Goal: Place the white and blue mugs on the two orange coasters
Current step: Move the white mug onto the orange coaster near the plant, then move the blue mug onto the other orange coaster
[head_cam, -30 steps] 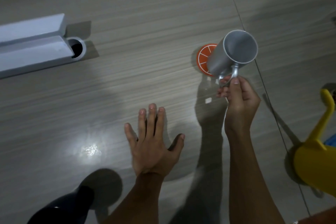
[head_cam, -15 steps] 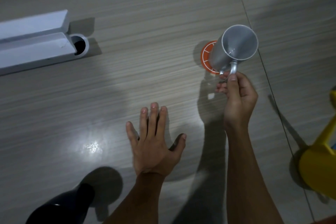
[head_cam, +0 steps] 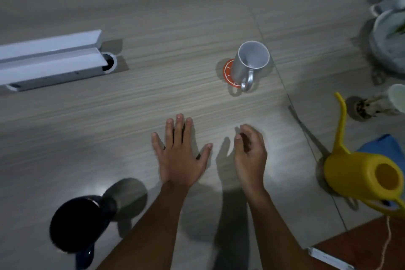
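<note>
The white mug [head_cam: 249, 63] stands upright on an orange coaster [head_cam: 228, 72], its handle pointing toward me. A dark blue mug [head_cam: 79, 226] stands at the lower left of the floor, its handle near the bottom edge. Only one orange coaster shows. My left hand [head_cam: 179, 155] lies flat on the floor, fingers spread, holding nothing. Beside it, my right hand [head_cam: 249, 153] hovers with fingers loosely curled and empty, well short of the white mug.
A white rail-like box [head_cam: 50, 59] lies at the left. A yellow watering can [head_cam: 363, 171] stands at the right, with a blue object [head_cam: 385, 147] behind it. Pots and plants [head_cam: 388, 37] sit at the far right. A brown board [head_cam: 361, 245] fills the lower right corner.
My right hand set the white mug down on the orange coaster, let go of its handle and drew back toward me. My left hand stayed flat on the floor.
</note>
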A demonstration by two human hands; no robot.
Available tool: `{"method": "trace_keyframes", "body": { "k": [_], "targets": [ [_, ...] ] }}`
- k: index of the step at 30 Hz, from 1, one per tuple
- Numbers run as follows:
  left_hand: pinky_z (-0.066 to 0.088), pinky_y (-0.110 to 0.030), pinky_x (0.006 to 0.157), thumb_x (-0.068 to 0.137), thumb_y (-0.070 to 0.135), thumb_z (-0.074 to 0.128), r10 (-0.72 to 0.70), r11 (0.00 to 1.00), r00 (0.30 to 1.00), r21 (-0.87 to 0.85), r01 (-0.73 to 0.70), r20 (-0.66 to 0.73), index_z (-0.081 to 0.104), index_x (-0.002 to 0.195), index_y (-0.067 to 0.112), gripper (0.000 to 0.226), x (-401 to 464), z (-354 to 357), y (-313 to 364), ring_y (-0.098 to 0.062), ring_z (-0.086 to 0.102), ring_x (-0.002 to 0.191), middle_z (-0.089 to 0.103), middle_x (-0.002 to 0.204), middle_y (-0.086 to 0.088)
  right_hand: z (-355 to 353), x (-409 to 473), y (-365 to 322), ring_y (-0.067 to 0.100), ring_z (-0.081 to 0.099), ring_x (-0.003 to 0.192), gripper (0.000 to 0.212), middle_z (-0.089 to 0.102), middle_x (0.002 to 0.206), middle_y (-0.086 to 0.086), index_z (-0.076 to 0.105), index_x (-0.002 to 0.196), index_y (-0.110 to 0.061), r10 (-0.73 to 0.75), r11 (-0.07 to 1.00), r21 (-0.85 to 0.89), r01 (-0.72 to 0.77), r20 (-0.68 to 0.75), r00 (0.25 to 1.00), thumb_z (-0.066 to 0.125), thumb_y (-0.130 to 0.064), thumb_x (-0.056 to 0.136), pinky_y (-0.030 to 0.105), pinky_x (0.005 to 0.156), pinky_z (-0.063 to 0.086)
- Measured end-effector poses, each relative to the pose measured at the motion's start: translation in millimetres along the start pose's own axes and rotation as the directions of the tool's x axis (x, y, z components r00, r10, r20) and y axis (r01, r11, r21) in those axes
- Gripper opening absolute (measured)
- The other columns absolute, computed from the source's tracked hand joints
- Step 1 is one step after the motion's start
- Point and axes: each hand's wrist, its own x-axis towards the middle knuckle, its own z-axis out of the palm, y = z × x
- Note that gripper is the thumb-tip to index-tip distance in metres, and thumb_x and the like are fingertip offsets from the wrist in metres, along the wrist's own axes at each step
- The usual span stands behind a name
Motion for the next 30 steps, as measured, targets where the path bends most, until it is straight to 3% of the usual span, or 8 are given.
{"method": "trace_keyframes", "body": {
  "k": [4,6,9,14,17,21,25,30],
  "targets": [
    [0.006,-0.057,0.124,0.097,0.064,0.026,0.154,0.988,0.987,-0.007,-0.154,0.053,0.015,0.159,0.016,0.079,-39,-9,-18,-0.026,0.004,0.157,0.011,0.17,-0.006,-15,-62,18,-0.002,0.035,0.148,0.041,0.042,0.159,-0.008,0.059,0.141,-0.013,-0.09,0.947,-0.29,0.138,0.174,0.981,0.063,-0.016,0.1,0.007,0.118,0.027],
    [0.01,-0.052,0.125,0.099,0.058,0.027,0.21,0.978,0.976,-0.038,-0.207,0.066,0.017,0.159,0.015,0.074,-79,-7,-35,-0.022,0.007,0.156,0.014,0.17,-0.004,-15,-86,25,0.013,0.023,0.157,0.051,0.035,0.166,-0.002,0.051,0.149,-0.01,-0.104,0.898,-0.393,0.196,0.245,0.964,0.063,-0.016,0.101,0.027,0.127,0.024],
    [0.011,-0.042,0.123,0.101,0.051,0.033,0.212,0.971,0.977,-0.118,-0.207,0.037,0.024,0.158,0.018,0.066,-143,-1,-61,-0.016,0.013,0.155,0.016,0.168,0.005,-4,-117,24,0.024,0.012,0.16,0.064,0.026,0.17,0.002,0.038,0.157,-0.007,-0.089,0.859,-0.475,0.188,0.224,0.971,0.065,-0.017,0.099,0.049,0.128,0.024],
    [0.024,-0.038,0.118,0.096,0.029,0.049,0.233,0.941,0.972,-0.244,-0.235,-0.038,0.045,0.149,0.013,0.055,-208,-9,-107,-0.02,0.033,0.149,0.035,0.161,0.003,35,-146,7,0.05,0.019,0.155,0.073,0.026,0.165,0.031,0.041,0.151,0.008,-0.005,0.738,-0.652,0.173,0.251,0.968,0.073,-0.02,0.092,0.068,0.122,0.018],
    [0.039,-0.038,0.113,0.089,0.015,0.059,0.136,0.937,0.985,-0.31,-0.164,-0.108,0.056,0.14,0.015,0.051,-232,-20,-136,-0.019,0.045,0.142,0.051,0.152,0.0,56,-156,-2,0.041,-0.002,0.16,0.078,0.007,0.171,0.028,0.023,0.158,0.005,0.061,0.685,-0.703,0.19,0.316,0.947,0.058,-0.034,0.1,0.067,0.124,0.0],
    [0.048,-0.031,0.095,0.09,0.021,0.063,-0.122,0.907,0.972,-0.419,0.028,-0.199,0.061,0.128,0.026,0.039,-256,-33,-170,-0.016,0.061,0.113,0.065,0.127,0.004,88,-169,-7,0.037,-0.01,0.16,0.076,0.0,0.172,0.024,0.016,0.161,0.0,-0.033,0.596,-0.676,0.434,0.52,0.854,0.044,-0.042,0.104,0.06,0.127,-0.008],
    [0.049,-0.019,0.091,0.085,0.049,0.063,-0.411,0.636,0.908,-0.74,0.219,-0.084,0.055,0.123,0.042,0.04,-257,-49,-179,0.004,0.061,0.11,0.065,0.12,0.02,103,-174,-9,0.038,-0.007,0.16,0.079,0.002,0.173,0.023,0.015,0.162,-0.003,-0.044,0.494,-0.714,0.496,0.549,0.835,0.032,-0.053,0.102,0.064,0.126,-0.004],
    [0.057,-0.031,0.086,0.082,0.048,0.07,-0.314,0.434,0.948,-0.88,0.195,0.055,0.062,0.107,0.037,0.028,-242,-69,-176,-0.012,0.069,0.098,0.071,0.104,0.013,98,-172,-1,0.037,0.005,0.16,0.088,0.012,0.172,0.021,0.021,0.162,-0.004,-0.126,0.438,-0.691,0.575,0.586,0.8,0.015,-0.062,0.095,0.062,0.127,0.002]
  ]
}}
